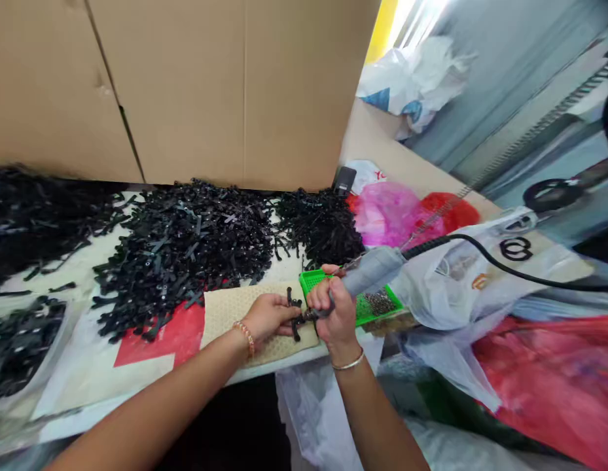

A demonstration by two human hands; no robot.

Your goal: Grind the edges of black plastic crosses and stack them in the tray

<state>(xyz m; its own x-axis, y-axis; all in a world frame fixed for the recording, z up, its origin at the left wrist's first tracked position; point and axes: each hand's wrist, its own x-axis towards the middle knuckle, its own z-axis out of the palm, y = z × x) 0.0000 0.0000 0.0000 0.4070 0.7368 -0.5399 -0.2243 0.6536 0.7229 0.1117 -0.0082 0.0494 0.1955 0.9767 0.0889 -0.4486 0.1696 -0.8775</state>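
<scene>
1. While heaps of black parts (186, 248) spread from nine to twelve o'clock, a beige mat (225, 311) lies centre
2. Right hand (333, 314) grips a grey power tool (372, 271), green tray (367, 307) just beside at three o'clock
3. Left hand (269, 317) pinches a small black part (294, 314) on the mat

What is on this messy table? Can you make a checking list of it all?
Surface: pale table with a red patch, fronted by a beige dotted mat.
Job's things: small black part on the mat; grey power tool tipped onto it.
Clutter: heaps of black strips; green tray holding small dark bits; pink, red and white plastic bags.
Hands: left hand pins the part; right hand grips the tool.
Cables: black cord runs from the tool off to the right.
Surroundings: cardboard wall behind the table.
</scene>
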